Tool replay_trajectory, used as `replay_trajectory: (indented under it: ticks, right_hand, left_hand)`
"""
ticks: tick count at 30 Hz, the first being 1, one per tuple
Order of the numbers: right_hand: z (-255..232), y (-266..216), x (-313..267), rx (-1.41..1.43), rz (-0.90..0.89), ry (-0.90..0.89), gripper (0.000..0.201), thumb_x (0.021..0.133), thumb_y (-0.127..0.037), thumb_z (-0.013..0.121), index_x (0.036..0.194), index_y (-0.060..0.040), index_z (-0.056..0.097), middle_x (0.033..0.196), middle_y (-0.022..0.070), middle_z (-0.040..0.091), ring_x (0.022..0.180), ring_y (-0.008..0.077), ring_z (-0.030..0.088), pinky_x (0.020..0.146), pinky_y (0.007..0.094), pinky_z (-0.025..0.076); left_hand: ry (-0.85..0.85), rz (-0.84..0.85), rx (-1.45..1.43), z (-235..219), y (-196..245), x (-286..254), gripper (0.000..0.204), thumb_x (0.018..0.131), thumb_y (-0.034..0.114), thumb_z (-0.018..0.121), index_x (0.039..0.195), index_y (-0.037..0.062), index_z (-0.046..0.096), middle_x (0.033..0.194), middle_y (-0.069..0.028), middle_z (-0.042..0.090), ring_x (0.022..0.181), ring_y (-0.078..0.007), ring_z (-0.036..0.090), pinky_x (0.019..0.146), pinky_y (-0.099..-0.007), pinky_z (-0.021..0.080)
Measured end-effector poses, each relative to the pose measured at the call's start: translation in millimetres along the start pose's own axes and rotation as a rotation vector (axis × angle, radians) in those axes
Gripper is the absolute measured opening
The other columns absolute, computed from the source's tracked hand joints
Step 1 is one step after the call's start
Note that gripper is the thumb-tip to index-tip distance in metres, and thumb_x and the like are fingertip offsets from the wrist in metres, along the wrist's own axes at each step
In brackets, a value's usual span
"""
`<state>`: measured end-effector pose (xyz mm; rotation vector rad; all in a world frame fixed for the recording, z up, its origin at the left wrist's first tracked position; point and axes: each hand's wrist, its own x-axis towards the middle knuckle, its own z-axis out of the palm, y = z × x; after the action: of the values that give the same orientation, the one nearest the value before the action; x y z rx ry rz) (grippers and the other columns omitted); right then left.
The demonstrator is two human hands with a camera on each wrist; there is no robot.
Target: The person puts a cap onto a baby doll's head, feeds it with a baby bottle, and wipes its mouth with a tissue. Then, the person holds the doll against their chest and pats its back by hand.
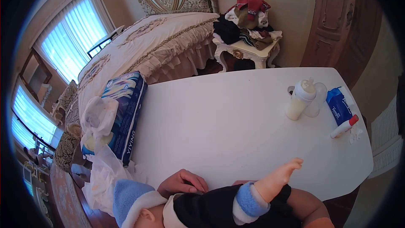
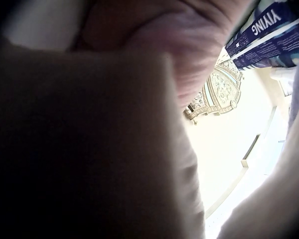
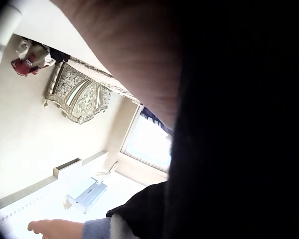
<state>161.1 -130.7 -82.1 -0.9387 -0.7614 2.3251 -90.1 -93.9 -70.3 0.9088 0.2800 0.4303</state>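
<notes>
A doll in black clothing [image 1: 206, 210] and a blue fleecy hat [image 1: 133, 198] lies across the bottom of the head view, its bare limb [image 1: 276, 181] raised from a blue cuff [image 1: 252, 202]. My left hand [image 1: 183, 182] rests against the doll's far side by the pale collar, fingers loosely bent. Behind the black clothing, my right hand is mostly hidden; only the forearm [image 1: 310, 207] shows clearly. Close skin of the left hand [image 2: 164, 45] fills the upper left wrist view. In the right wrist view, skin of the right hand [image 3: 134, 55] borders the dark clothing.
On the white table [image 1: 211, 118] are a blue YIYING pack [image 1: 133, 118] with crumpled white material [image 1: 99, 118] at left, and a milk bottle [image 1: 300, 99], a blue tissue pack [image 1: 338, 105] and a red-capped bottle [image 1: 345, 127] at right. A bed and piled clothes stand beyond.
</notes>
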Motion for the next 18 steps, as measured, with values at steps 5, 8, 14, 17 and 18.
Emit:
replay_trajectory:
  ticks: [5, 8, 14, 17, 18]
  right_hand:
    - [0.7, 0.1, -2.1, 0.007, -0.001, 0.001, 0.023, 0.082, -0.014, 0.046, 0.09, 0.0028, 0.059, 0.088, 0.0099, 0.061, 0.086, 0.0171, 0.058, 0.082, 0.0277, 0.043]
    - [-3.2, -0.9, -3.6, -0.002, -0.003, -0.008, 0.022, 0.082, -0.013, 0.046, 0.091, 0.0028, 0.059, 0.089, 0.0099, 0.061, 0.087, 0.0171, 0.058, 0.082, 0.0277, 0.043]
    - [-7.6, 0.2, -4.2, -0.015, -0.002, -0.028, 0.022, 0.082, -0.013, 0.047, 0.092, 0.0028, 0.058, 0.09, 0.0099, 0.06, 0.088, 0.0171, 0.057, 0.083, 0.0278, 0.042]
    - [-9.7, -0.3, -5.4, -0.025, -0.003, -0.039, 0.022, 0.082, -0.013, 0.047, 0.093, 0.0027, 0.057, 0.091, 0.0099, 0.06, 0.089, 0.0171, 0.057, 0.083, 0.0278, 0.042]
    - [-10.5, -0.7, -6.0, -0.029, -0.002, -0.042, 0.022, 0.082, -0.013, 0.047, 0.093, 0.0027, 0.057, 0.091, 0.0099, 0.059, 0.089, 0.0171, 0.057, 0.084, 0.0278, 0.042]
  left_hand:
    - [0.046, -0.063, -0.061, 4.0, 3.7, -0.8, 0.012, 0.076, -0.001, 0.056, 0.085, -0.004, 0.063, 0.092, -0.0185, 0.059, 0.089, -0.0238, 0.056, 0.082, -0.0317, 0.042]
    - [0.054, -0.059, -0.062, 3.5, 2.3, -1.3, 0.012, 0.076, -0.001, 0.056, 0.086, -0.0039, 0.063, 0.092, -0.0184, 0.059, 0.089, -0.0238, 0.056, 0.082, -0.0315, 0.042]
    - [-0.002, 0.0, -0.046, 2.1, 0.5, 0.8, 0.013, 0.076, -0.001, 0.057, 0.087, -0.0034, 0.063, 0.094, -0.0185, 0.059, 0.09, -0.0241, 0.056, 0.083, -0.0314, 0.041]
    - [-0.004, -0.041, -0.094, -0.9, -0.7, -0.5, 0.014, 0.075, -0.002, 0.057, 0.087, -0.003, 0.063, 0.095, -0.0183, 0.059, 0.092, -0.0243, 0.055, 0.084, -0.0314, 0.04]
    - [-0.004, -0.04, -0.094, -1.4, -1.0, -1.0, 0.014, 0.075, -0.002, 0.057, 0.087, -0.003, 0.063, 0.095, -0.0183, 0.059, 0.092, -0.0243, 0.055, 0.084, -0.0314, 0.04]
